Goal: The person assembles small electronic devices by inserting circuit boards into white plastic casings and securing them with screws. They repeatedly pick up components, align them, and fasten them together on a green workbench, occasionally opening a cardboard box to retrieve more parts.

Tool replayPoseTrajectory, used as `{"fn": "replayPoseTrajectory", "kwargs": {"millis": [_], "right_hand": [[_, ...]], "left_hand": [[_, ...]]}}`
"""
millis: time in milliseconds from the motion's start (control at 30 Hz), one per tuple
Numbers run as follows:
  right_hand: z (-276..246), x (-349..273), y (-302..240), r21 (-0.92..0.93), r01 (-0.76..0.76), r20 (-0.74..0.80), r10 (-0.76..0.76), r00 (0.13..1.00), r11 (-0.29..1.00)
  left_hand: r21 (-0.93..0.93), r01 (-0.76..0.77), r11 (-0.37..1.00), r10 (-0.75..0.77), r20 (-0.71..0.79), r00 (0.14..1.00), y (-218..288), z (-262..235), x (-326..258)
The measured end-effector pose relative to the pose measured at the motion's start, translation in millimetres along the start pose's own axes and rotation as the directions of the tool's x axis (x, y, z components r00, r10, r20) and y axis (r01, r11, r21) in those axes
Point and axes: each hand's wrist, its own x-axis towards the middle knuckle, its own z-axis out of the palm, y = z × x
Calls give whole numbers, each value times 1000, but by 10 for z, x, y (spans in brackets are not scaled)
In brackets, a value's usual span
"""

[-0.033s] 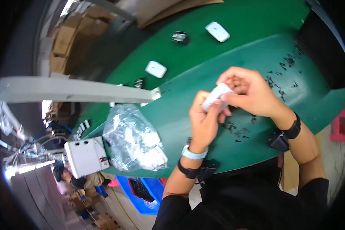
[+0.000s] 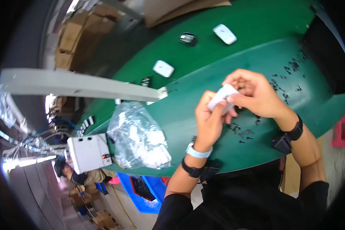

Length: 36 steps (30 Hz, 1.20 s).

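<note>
Between my two hands, above the green work surface (image 2: 188, 111), is a small white plastic housing (image 2: 220, 96). My left hand (image 2: 209, 124) grips it from the lower left, thumb across its face. The bent fingers and thumb of my right hand (image 2: 258, 94) pinch its upper right end. Anything small at the right fingertips is hidden. Under and beside my hands lie several tiny black parts (image 2: 241, 133), too small to name. More tiny black parts (image 2: 281, 90) are scattered beyond my right wrist.
Left of my hands lies a clear plastic bag (image 2: 128, 130) with white pieces inside. A grey metal bar (image 2: 84, 86) juts in from the left. White housings (image 2: 163, 69) and a black device (image 2: 188, 39) sit on the far green belt. A black bin (image 2: 326, 57) stands at right.
The whole view has shifted slightly, so everything sits a little further right. Both hands keep the same grip on the white housing.
</note>
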Motion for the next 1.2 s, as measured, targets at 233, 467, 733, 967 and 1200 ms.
{"fn": "replayPoseTrajectory", "kwargs": {"millis": [233,467,733,967,1200], "right_hand": [[115,10,52,327,-20,188,-44,981,945],[-20,17,77,453,119,110,-188,976,883],[-73,27,-46,558,147,96,-239,966,817],[-196,30,-54,504,172,72,-240,968,847],[-193,15,-47,501,173,87,-248,965,848]], "left_hand": [[-284,192,939,-168,107,980,239,-3,-69],[136,-226,965,248,-177,953,683,-837,-182],[986,-90,138,432,22,902,936,-3064,596],[920,-146,364,-42,173,984,702,-3047,1094],[762,3,648,-128,105,986,405,-3164,1207]]}}
